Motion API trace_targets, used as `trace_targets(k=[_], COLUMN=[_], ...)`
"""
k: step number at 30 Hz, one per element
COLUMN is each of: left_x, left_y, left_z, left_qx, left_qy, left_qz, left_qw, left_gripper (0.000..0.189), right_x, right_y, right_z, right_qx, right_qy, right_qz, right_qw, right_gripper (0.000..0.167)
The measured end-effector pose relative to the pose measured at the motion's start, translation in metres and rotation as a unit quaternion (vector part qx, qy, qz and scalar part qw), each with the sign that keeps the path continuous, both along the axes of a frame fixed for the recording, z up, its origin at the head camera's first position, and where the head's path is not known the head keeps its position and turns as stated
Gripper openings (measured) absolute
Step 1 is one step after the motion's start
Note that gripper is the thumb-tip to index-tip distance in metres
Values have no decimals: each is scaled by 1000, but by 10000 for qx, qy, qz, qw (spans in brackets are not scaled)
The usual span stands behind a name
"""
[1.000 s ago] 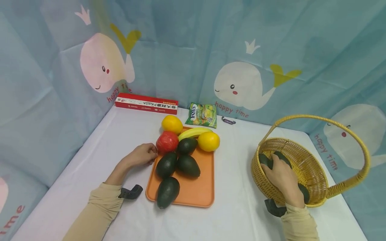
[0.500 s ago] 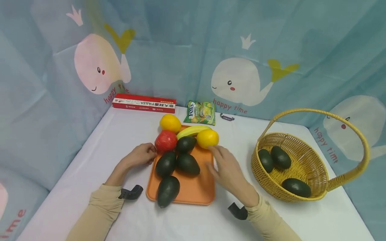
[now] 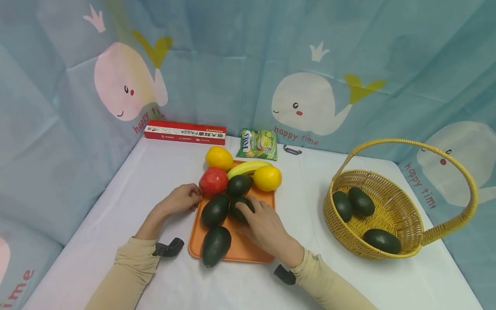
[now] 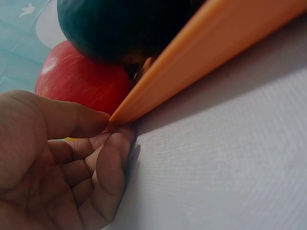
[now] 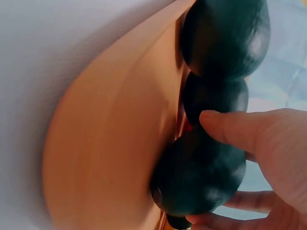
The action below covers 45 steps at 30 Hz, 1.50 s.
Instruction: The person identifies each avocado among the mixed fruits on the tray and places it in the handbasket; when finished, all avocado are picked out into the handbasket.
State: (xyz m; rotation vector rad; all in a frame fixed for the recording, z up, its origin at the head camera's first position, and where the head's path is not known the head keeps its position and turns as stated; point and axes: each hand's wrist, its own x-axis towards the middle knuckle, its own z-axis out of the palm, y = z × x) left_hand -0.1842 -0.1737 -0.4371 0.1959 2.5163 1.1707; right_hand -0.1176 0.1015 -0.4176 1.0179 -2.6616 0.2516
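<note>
An orange tray (image 3: 248, 245) bears several dark green avocados, a red pomegranate-like fruit (image 3: 213, 181), a banana (image 3: 248, 168) and two yellow lemon-like fruits, one (image 3: 267, 178) at the right. My left hand (image 3: 181, 199) pinches the tray's left rim between thumb and curled fingers, beside the red fruit; the left wrist view shows this closely. Over the tray, my right hand (image 3: 267, 226) grips an avocado (image 5: 199, 172), thumb on one side and fingers on the other. Its hold partly hides that avocado in the head view. Another avocado (image 3: 216, 246) lies at the tray's front.
A yellow wicker basket (image 3: 348, 234) with a tall arched handle stands at the right, holding three avocados. Along the back are a red pasta box (image 3: 185, 132), a green snack bag (image 3: 257, 144) and a small purple item (image 3: 292, 150). A patterned curtain (image 3: 217, 77) encloses the table.
My right hand has left the basket, where three avocados now lie, moved left to the tray and taken hold of an avocado there. The left hand has stayed at the tray's rim.
</note>
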Motion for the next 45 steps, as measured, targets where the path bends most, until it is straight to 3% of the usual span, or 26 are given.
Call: trace_targets(k=[8, 13, 17, 21, 24, 33, 39, 45], left_x=[2, 1, 0, 0, 0, 0, 1, 1], left_y=[-1, -1, -1, -1, 0, 0, -2, -1], left_z=[-1, 0, 2, 4, 3, -1, -2, 1], left_qx=[59, 44, 7, 26, 26, -8, -56, -54], left_qy=[-39, -69, -48, -30, -6, -91, -97, -62], left_qz=[26, -16, -28, -40, -58, 40, 30, -8], left_qw=[10000, 10000, 10000, 10000, 10000, 10000, 9999, 10000], left_gripper=[19, 19, 18, 18, 18, 19, 19, 18], right_x=[0, 0, -4, -7, -8, -14, -13, -11], right_y=[7, 41, 88, 136, 161, 186, 195, 196], right_z=[-1, 24, 56, 75, 77, 69, 71, 70], right_qx=[-279, -940, -1393, -1688, -1709, -1299, -815, -115], right_qy=[-114, -270, -203, -261, -426, -1353, -1391, -247], right_qz=[-247, -824, -1717, -2623, -3024, -3435, -3503, -3261], right_qw=[9992, 9918, 9750, 9497, 9368, 9202, 9227, 9449], right_gripper=[64, 72, 72, 66, 60, 63, 62, 51])
